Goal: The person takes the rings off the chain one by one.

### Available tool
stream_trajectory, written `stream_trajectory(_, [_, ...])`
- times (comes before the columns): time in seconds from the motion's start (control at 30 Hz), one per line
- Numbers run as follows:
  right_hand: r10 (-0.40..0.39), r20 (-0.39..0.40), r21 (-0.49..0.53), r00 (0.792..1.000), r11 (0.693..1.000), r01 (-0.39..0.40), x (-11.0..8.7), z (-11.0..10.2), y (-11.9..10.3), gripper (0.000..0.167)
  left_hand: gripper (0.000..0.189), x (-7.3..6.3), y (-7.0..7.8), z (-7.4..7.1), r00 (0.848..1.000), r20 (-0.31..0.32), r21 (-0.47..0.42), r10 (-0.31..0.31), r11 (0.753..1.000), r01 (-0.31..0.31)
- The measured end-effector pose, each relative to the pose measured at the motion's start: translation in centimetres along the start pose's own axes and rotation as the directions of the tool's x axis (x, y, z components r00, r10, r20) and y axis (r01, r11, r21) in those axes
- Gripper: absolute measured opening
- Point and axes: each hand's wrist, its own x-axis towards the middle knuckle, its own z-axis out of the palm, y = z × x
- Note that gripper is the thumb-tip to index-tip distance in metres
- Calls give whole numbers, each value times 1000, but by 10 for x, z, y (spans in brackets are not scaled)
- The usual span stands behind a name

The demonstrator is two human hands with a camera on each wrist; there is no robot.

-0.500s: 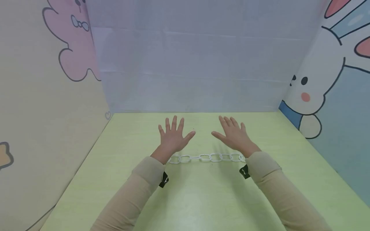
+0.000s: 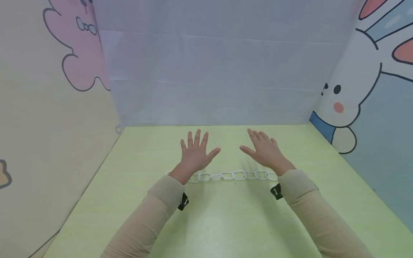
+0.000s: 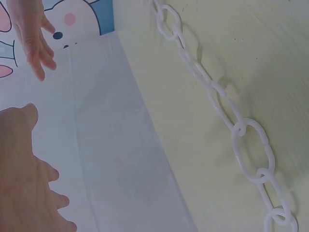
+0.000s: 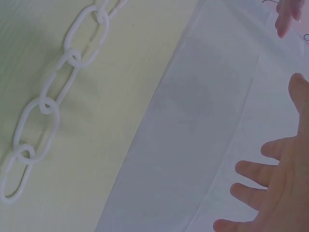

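Note:
A white plastic chain of several oval links lies in a line from left to right across the table. My left hand hovers above its left part, palm down, fingers straight and spread. Over the right part hangs my right hand, fingers straight, thumb pointing inward. Neither hand touches the chain or holds anything. In the left wrist view the chain runs diagonally, apart from the left hand. The right wrist view has the chain at left and the right hand at the right edge. Both wrists hide parts of the chain.
The pale green table reaches back to a white sheet hanging behind it. Walls with cartoon animals stand on both sides, a rabbit on the right. Dark wrist devices show under the sleeves.
Both hands have shifted slightly to the right in the head view, which itself has turned a little. The chain lies as before, with more of its left end showing.

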Motion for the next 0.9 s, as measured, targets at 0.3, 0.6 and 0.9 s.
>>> stream_trajectory(0.3, [0, -6, 1, 1000, 1000, 0, -3, -1, 11, 81, 78, 0, 5, 3, 999, 18, -30, 45, 999, -44])
stream_trajectory(0.6, [4, -13, 10, 1000, 1000, -4, -5, -2, 21, 80, 78, 1, 11, 7, 995, 6, -52, 101, 994, -101])
stream_trajectory(0.9, [7, -10, 27, 1000, 1000, -7, -9, -1, 31, 81, 77, 0, 16, 11, 988, -12, -90, 156, 984, -156])
